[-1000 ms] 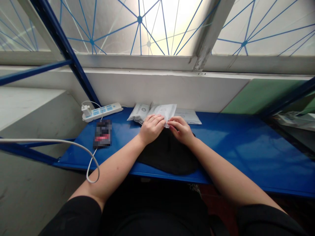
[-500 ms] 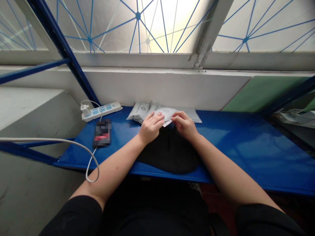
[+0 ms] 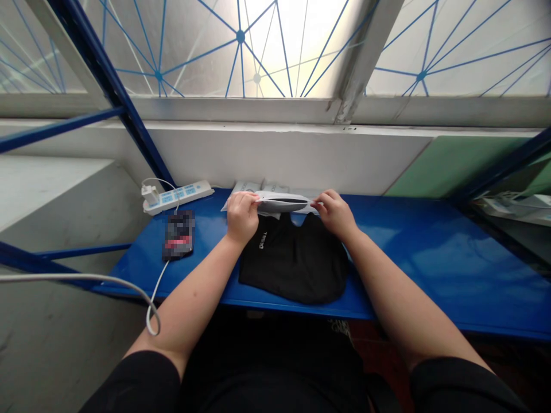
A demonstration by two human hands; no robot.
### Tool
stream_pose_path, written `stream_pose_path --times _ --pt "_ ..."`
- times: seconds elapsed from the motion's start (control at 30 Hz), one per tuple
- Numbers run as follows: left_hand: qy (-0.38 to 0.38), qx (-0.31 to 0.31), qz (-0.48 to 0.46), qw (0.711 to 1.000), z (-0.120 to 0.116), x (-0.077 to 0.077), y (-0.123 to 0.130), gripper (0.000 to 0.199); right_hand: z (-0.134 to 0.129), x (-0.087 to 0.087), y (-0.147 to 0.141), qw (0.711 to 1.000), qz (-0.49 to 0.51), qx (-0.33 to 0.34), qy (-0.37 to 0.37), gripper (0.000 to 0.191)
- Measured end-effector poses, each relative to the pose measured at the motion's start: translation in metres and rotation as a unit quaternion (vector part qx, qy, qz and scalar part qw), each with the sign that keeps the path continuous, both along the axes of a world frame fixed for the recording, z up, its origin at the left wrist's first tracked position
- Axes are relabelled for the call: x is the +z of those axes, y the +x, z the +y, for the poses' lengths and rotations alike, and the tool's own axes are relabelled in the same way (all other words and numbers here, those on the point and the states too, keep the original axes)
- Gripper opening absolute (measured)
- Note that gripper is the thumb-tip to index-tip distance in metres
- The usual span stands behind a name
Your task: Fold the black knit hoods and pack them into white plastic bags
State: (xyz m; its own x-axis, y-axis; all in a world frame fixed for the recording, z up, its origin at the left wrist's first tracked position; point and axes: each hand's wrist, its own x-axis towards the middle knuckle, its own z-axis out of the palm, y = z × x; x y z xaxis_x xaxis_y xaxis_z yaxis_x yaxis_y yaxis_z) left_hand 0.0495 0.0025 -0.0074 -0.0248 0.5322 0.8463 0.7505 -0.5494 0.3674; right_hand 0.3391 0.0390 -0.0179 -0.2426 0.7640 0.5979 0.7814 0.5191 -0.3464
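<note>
Pinching a white plastic mailer bag (image 3: 278, 207) at both ends of its mouth, the fingers of our left hand (image 3: 242, 218) and right hand (image 3: 336, 214) hold it gaping just beyond the black cloth garment (image 3: 296, 265) on the blue tabletop (image 3: 413, 258); we judge the bag light, floppy and slippery, surest held by its rim; the garment looks soft, best lifted from both sides.

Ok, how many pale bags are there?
4: one open bag, held by the left hand and right hand; behind it, a left bag, middle bag and right bag. More may be hidden.
</note>
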Motion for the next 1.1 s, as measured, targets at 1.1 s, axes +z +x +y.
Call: stream_pose_path --times 1.1 --pt "0.01 -0.228 0.076 0.971 -0.012 -0.011 0.029 0.016 -0.044 0.007 -0.059 0.983 -0.143 0.035 0.109 0.047"
